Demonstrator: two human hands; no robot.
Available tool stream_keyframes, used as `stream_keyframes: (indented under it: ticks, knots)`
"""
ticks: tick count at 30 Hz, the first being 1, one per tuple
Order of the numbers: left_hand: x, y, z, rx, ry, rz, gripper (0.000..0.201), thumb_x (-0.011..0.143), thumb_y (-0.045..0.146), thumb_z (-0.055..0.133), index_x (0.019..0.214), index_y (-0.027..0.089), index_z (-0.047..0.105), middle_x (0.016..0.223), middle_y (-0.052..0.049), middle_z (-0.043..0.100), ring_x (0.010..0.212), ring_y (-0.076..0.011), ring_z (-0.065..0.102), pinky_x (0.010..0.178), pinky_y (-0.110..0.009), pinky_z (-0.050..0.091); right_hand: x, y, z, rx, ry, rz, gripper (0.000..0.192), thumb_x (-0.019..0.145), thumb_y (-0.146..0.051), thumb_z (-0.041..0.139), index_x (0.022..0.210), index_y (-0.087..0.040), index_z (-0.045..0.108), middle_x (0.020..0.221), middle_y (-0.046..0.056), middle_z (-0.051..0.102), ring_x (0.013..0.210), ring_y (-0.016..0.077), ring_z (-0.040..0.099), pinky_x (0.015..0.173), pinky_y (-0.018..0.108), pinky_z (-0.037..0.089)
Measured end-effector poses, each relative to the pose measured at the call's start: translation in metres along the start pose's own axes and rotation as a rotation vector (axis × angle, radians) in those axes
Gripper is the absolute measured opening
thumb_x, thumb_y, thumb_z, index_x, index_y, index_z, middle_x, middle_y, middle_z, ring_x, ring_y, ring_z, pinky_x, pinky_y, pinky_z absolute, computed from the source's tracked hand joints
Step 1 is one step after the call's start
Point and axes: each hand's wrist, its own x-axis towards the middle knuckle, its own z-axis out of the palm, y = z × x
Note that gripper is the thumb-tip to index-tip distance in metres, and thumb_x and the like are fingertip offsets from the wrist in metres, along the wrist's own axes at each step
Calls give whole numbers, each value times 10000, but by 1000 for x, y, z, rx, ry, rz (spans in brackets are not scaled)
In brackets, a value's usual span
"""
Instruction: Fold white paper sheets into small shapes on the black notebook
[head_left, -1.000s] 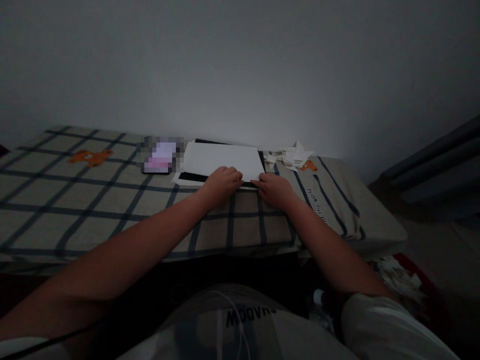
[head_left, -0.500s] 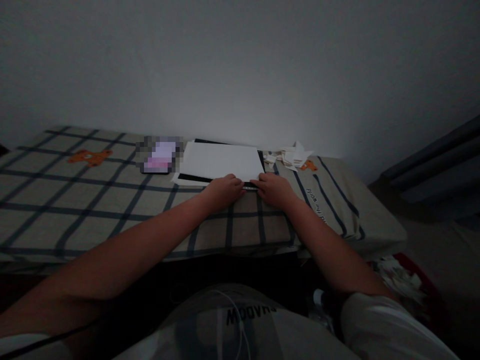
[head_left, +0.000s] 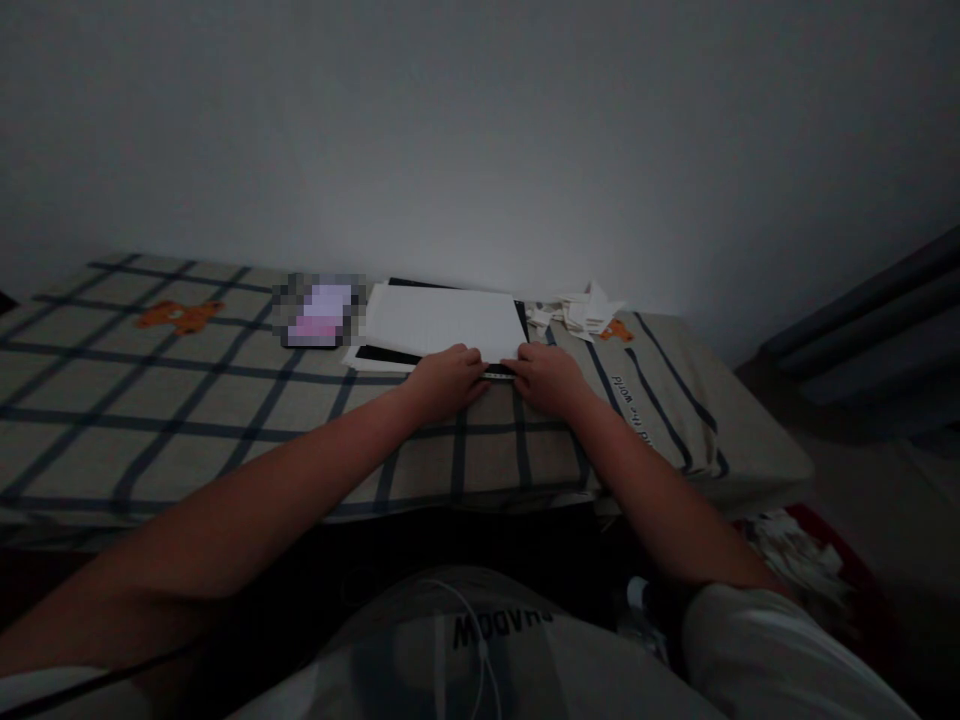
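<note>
Left hand [head_left: 450,380] and right hand [head_left: 551,378] on white sheet's [head_left: 442,318] near edge, probably steadying it; can't tell if fingers pinch.

Wall [head_left: 480,150] closed off the far side

Folded paper [head_left: 589,312] crowded the white sheets [head_left: 450,315] on the right; a phone [head_left: 322,312] lay close on the left. The left hand [head_left: 450,382] and right hand [head_left: 553,382] blocked much of the near edge, a slim gap between them. Leftward past the phone, I saw checked cloth [head_left: 225,400] open for passing.
</note>
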Motion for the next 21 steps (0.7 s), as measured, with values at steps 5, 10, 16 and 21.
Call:
stream_keyframes:
  ticks: [5,10,16,21]
  knots:
    - [0,-2,-1,13,-8,18,360,904,425,390,1117,206,580,995,-73,575,945,-208,510,717,-301,424,1,-3,1,13,62,-27,330,852,-201,450,1142,-168,604,1050,121,570,971,238,445,779,338,310]
    - [0,-2,0,20,-13,13,360,900,438,398,1086,191,582,1004,-79,570,954,-207,504,720,-294,425,4,-8,7,52,31,-94,368,866,-183,421,1206,-150,557,1046,115,575,942,217,461,772,319,328]
    - [0,1,-1,-8,-15,-18,363,904,442,387,1085,196,581,1016,-85,567,943,-213,513,679,-290,429,3,-9,6,94,31,1,339,886,-224,392,1145,-159,600,982,110,576,917,207,473,730,299,349]
    - [0,-1,-1,-18,-20,-23,355,909,421,379,1088,200,591,1003,-83,577,936,-208,522,690,-292,435,3,-9,4,89,24,32,319,875,-224,406,1094,-151,625,943,108,578,908,208,482,716,297,353]
